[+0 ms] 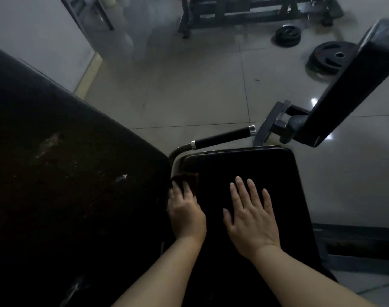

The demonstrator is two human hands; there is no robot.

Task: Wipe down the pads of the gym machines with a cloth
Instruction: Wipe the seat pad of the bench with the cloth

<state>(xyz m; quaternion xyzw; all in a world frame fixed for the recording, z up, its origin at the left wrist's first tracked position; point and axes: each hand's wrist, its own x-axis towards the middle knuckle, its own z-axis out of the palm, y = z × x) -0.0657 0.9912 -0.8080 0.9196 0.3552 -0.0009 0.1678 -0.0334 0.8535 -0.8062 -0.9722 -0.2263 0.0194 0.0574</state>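
Observation:
A black seat pad (266, 171) lies below me at the centre. My left hand (185, 211) presses a dark reddish cloth (190, 177) onto the pad's left edge, fingers laid over the cloth, right beside the big worn black back pad (67, 162) on the left. My right hand (251, 218) lies flat on the middle of the seat pad with fingers spread and holds nothing. Most of the cloth is hidden under my left hand.
A black-gripped handle bar (224, 136) sticks out past the seat's far edge. Another angled pad on a metal arm (348, 85) stands at the right. Two weight plates (328, 58) lie on the tiled floor, and a bench frame (244, 12) stands at the back.

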